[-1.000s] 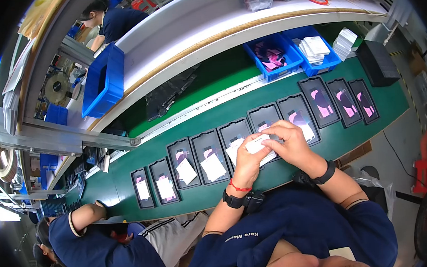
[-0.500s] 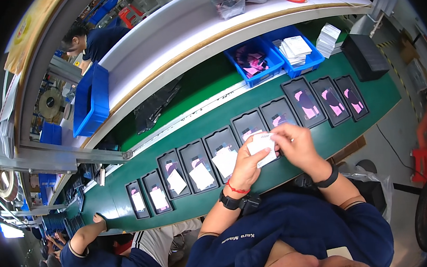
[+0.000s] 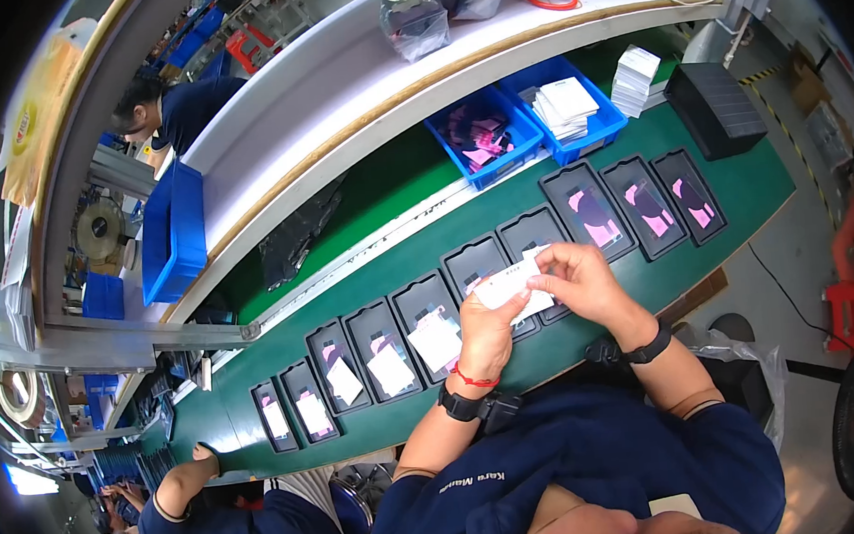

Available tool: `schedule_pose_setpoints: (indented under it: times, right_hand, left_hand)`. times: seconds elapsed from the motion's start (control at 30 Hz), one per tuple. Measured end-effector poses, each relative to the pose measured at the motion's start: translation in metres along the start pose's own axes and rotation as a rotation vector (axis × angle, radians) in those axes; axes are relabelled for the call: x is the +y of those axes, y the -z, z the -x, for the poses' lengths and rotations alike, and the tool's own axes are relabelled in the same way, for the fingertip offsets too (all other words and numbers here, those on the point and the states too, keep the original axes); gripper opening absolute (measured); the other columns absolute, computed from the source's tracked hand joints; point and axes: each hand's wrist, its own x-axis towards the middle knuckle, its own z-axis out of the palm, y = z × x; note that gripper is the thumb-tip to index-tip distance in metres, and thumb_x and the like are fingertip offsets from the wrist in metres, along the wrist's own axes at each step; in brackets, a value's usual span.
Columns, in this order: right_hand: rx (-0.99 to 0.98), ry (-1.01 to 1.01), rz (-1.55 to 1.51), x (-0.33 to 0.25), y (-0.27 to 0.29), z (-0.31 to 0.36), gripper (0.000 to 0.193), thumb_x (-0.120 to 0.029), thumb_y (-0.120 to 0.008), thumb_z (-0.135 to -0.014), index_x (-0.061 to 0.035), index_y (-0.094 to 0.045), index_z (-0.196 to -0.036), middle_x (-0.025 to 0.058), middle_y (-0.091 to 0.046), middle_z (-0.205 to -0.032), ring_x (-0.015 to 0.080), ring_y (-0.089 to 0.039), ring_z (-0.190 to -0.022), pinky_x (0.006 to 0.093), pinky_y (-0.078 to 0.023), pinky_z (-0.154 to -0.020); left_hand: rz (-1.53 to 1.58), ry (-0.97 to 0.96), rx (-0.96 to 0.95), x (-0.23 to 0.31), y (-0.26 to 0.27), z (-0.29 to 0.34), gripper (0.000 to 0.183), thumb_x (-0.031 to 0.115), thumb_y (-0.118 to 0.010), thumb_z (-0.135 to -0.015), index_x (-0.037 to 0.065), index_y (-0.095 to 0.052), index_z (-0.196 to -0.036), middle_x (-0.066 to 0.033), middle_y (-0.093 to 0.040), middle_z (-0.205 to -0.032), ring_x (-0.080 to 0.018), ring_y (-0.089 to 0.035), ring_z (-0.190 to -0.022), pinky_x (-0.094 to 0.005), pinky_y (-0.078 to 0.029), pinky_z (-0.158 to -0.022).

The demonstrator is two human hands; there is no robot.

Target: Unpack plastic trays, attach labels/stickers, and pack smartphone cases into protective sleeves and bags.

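Note:
Both my hands are over the row of black trays at the middle of the bench. My left hand grips white printed cards, its thumb lying across the lower edge. Fingers of my right hand pinch the right side of the same cards, which look slightly fanned; how many there are I cannot tell. Under my hands sits a black tray, partly hidden. To the left, a tray and several others each carry a white card over pink-and-black pieces. Right of my hands, a tray shows a pink-and-black piece without a card.
Behind the trays stand a blue bin of pink-and-black pieces and a blue bin of white cards. A card stack and a black block of trays are at far right. A co-worker sits at left. A shelf overhangs the bench.
My hands have shifted slightly left with the cards, which are now turned flatter and spread more. The whole view has also shifted a little. The trays keep their places on the bench.

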Motion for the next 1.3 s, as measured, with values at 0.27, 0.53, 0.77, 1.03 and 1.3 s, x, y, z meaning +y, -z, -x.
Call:
schedule_pose_setpoints:
  times: [0.27,0.53,0.77,1.03,1.3]
  right_hand:
    - [0.035,-0.126,-0.414,0.011,0.024,0.001,0.008,0.006,-0.060,-0.080,0.0018,-0.059,-0.087,0.0057,-0.065,-0.080,0.0082,-0.061,-0.074,0.0208,-0.048,-0.067]
    - [0.360,-0.054,-0.072,0.024,0.070,-0.021,0.014,0.006,-0.066,-0.075,0.0007,-0.058,-0.085,0.0054,-0.065,-0.072,0.0074,-0.061,-0.064,0.0208,-0.048,-0.058]
    - [0.477,0.257,0.560,-0.001,0.053,-0.015,0.038,-0.007,-0.071,-0.069,0.0012,-0.060,-0.105,0.0157,-0.060,-0.092,0.0272,-0.057,-0.079,0.0337,-0.046,-0.069]
    - [0.296,0.402,0.283,-0.008,0.004,0.004,0.020,-0.004,-0.066,-0.072,-0.0015,-0.066,-0.092,0.0103,-0.062,-0.079,0.0264,-0.055,-0.073,0.0340,-0.046,-0.065]
    - [0.374,0.398,0.364,-0.019,-0.002,0.005,0.019,-0.005,-0.066,-0.073,0.0006,-0.065,-0.091,0.0109,-0.062,-0.078,0.0273,-0.055,-0.074,0.0358,-0.046,-0.066]
  left_hand:
    - [-0.056,-0.007,0.008,-0.001,-0.015,-0.005,0.026,-0.005,-0.065,-0.078,-0.003,-0.054,-0.101,-0.0085,-0.062,-0.097,-0.0144,-0.060,-0.089,-0.0262,-0.049,-0.080]
    - [0.061,0.123,-0.004,0.006,-0.018,-0.008,0.031,0.000,-0.057,-0.085,-0.006,-0.049,-0.114,-0.0170,-0.061,-0.105,-0.0240,-0.062,-0.095,-0.0333,-0.051,-0.083]
    - [-0.060,-0.026,0.057,0.004,-0.024,-0.009,0.022,-0.002,-0.059,-0.083,-0.008,-0.056,-0.104,-0.0155,-0.064,-0.097,-0.0227,-0.064,-0.087,-0.0322,-0.053,-0.078]
    - [-0.176,-0.133,0.080,0.000,-0.035,-0.014,0.015,-0.005,-0.063,-0.079,-0.004,-0.059,-0.094,-0.0083,-0.064,-0.092,-0.0130,-0.062,-0.082,-0.0241,-0.051,-0.075]
    - [-0.159,-0.143,0.040,-0.003,-0.035,-0.013,0.019,-0.003,-0.062,-0.081,-0.003,-0.056,-0.098,-0.0081,-0.063,-0.093,-0.0135,-0.062,-0.084,-0.0246,-0.051,-0.075]
